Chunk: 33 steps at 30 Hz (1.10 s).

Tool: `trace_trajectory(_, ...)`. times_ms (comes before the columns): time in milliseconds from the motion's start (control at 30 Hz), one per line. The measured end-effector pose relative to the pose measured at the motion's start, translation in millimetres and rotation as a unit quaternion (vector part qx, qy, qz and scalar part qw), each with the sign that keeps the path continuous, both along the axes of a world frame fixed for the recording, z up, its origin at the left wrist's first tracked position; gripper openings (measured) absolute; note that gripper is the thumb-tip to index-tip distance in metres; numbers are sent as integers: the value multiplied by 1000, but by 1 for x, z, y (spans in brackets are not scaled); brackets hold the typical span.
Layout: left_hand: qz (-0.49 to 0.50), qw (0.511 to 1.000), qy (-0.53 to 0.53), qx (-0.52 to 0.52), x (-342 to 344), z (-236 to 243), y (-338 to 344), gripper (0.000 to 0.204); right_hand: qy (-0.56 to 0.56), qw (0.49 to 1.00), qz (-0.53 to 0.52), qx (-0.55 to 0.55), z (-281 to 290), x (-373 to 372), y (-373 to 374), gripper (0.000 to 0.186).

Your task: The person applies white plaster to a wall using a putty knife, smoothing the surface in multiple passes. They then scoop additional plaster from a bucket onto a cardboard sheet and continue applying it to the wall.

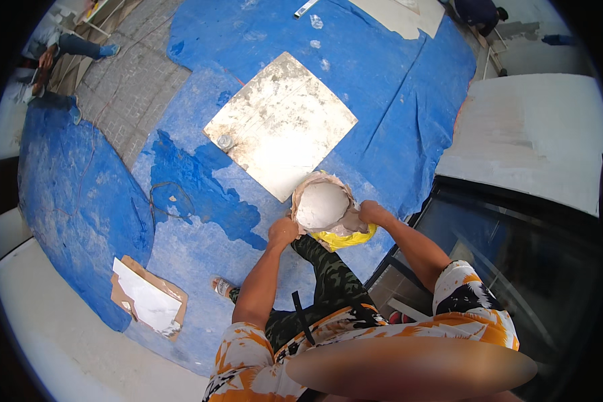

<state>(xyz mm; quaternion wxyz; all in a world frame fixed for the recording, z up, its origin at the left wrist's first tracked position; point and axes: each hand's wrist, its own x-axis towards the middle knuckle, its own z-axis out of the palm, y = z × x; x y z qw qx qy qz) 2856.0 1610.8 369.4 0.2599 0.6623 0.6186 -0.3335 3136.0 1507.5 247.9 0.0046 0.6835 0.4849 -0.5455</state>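
An open sack [345, 239] with a yellow outer side and a crumpled brownish rim stands in front of me, full of white powder [321, 206]. My left hand [283, 232] is closed on the left edge of its rim. On the opposite edge, my right hand [374, 212] also grips the rim. The fingers of both hands are partly hidden. Just beyond the sack lies a square, stained whitish board [285, 124], one corner close to the rim. A small round container [225, 142] sits near the board's left corner.
Blue sheeting [388, 87] covers the ground, wet-looking at left, with a thin cable [152, 201] across it. A white sheet on cardboard [147, 296] lies lower left. Dark-framed glass [502, 248] and a whitish panel [522, 134] stand right. Other people [67, 50] are at both far corners.
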Motion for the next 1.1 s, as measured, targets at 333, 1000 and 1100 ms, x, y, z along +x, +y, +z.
trace_trajectory(333,156,977,-109,100,-321,217,-140,40,-23,986,129,99,248,-280,-37,30)
trace_trajectory(1000,390,865,-74,307,-965,478,-400,41,19,895,324,305,538,-973,-102,32)
trace_trajectory(1100,393,842,-89,358,-1070,471,-417,41,-17,898,323,298,536,-1088,-102,32)
